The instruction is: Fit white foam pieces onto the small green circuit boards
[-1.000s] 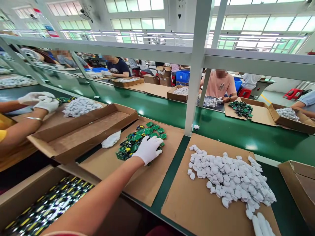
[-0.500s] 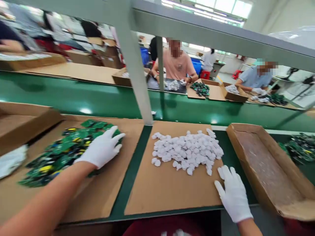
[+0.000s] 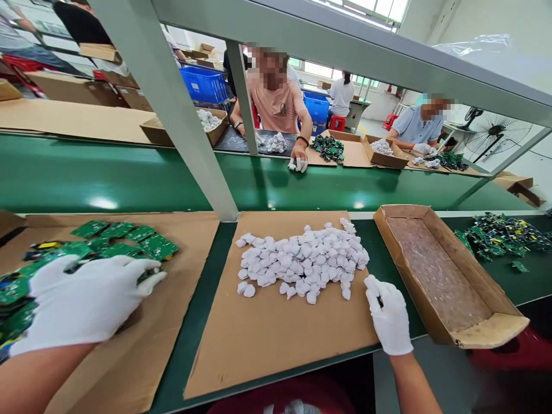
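A shallow brown cardboard tray (image 3: 491, 332) lined with clear film lies at the right, near a loose heap of green circuit boards (image 3: 500, 236). A glossy green conveyor belt (image 3: 86, 178) runs across behind a slanting grey metal post (image 3: 181, 115). Beyond it sit a person in a pink T-shirt (image 3: 278, 103) and one in a light blue shirt (image 3: 414, 126). Blue plastic crates (image 3: 204, 83) and a black floor fan (image 3: 495, 135) stand farther back.

Circuit boards (image 3: 125, 238) lie left of white pieces (image 3: 302, 261), box (image 3: 470, 336) right.

Two gloved hands (image 3: 86, 305) (image 3: 390, 319), two cardboard sheets (image 3: 190, 241) (image 3: 267, 339), one box (image 3: 491, 332).
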